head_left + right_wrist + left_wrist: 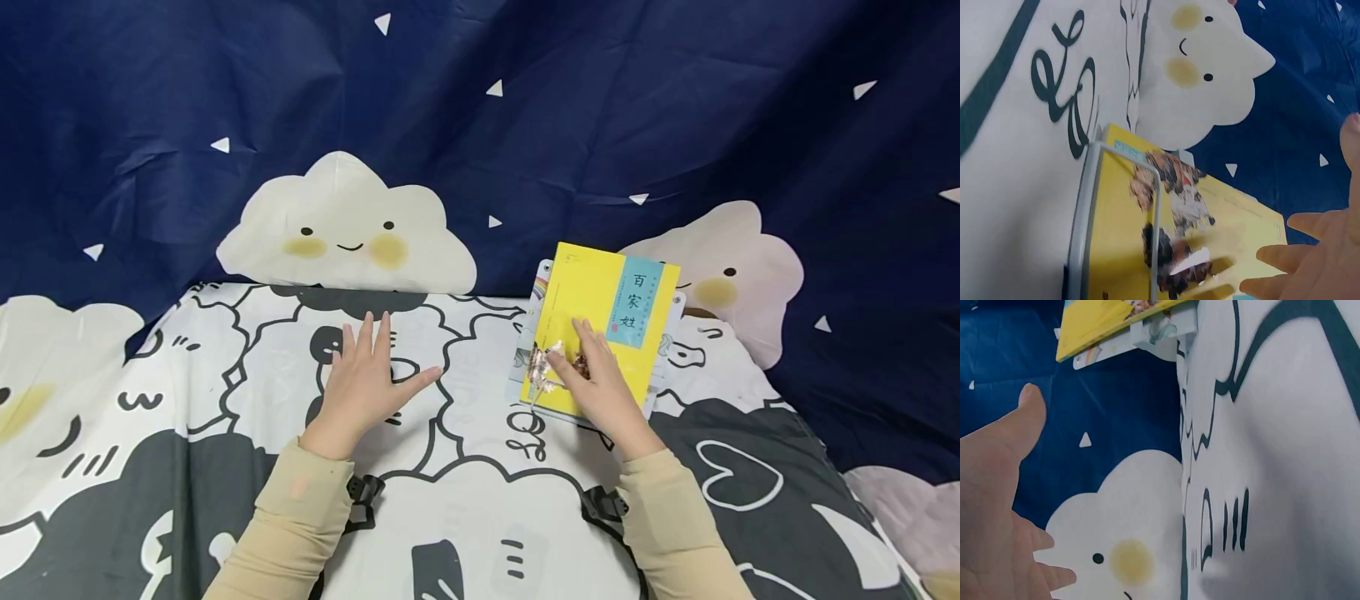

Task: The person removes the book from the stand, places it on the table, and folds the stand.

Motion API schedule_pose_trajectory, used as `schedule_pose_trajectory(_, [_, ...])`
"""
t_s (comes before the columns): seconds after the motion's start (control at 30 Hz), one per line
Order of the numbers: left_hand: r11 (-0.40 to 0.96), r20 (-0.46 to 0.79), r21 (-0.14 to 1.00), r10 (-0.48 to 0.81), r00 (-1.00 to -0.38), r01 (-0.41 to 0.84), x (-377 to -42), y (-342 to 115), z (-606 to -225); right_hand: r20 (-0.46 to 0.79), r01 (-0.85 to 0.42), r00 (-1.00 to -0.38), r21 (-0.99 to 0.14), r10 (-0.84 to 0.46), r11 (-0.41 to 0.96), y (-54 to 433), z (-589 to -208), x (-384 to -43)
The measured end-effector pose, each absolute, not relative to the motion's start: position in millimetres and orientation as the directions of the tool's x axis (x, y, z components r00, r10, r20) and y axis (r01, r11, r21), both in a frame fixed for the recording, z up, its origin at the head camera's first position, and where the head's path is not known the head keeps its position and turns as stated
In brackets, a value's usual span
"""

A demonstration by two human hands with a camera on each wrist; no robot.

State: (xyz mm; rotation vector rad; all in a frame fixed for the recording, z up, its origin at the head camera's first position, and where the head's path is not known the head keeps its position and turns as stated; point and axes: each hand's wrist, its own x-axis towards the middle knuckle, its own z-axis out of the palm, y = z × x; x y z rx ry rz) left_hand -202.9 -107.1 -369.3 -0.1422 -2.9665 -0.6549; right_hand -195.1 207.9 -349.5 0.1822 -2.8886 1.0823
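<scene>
Both bare hands are spreading their fingers, holding nothing, near a propped yellow book.
The yellow book (573,292) is leaning tilted upright at the far right of the patterned cloth (472,517), with a rainbow-printed pale board (541,283) showing behind it and a grey wire (1156,212) crossing its front. The right hand (606,392) is hovering just before the cover, fingers extended; the left hand (358,396) is hovering over the cloth to the left, thumb apart. A dark blue curtain (600,100) is hanging beyond.
</scene>
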Motion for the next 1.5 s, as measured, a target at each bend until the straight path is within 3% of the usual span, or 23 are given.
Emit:
schedule_pose_trajectory(0.2, [0.826, 0.12, 0.549, 0.073, -0.99, 0.128, -203, -100, -366, 0.051, -0.05, -0.999, -0.716, -0.019, 0.696, 221, -341, -191])
schedule_pose_trajectory(0.47, [0.721, 0.116, 0.677, 0.091, -0.989, 0.146, -202, -81, -360, 0.121, -0.078, -0.992, -0.795, 0.032, 0.601, 236, -339, -188])
schedule_pose_trajectory(0.77, [0.631, 0.118, 0.754, 0.143, -0.983, 0.182, -204, -50, -357, 0.133, -0.054, -0.982, -0.884, 0.138, 0.464, 248, -338, -187])
schedule_pose_trajectory(1.5, [0.48, 0.027, 0.868, 0.218, -0.976, 0.132, -219, 11, -372, 0.114, 0.014, -0.931, -0.938, 0.346, 0.346, 268, -343, -199])
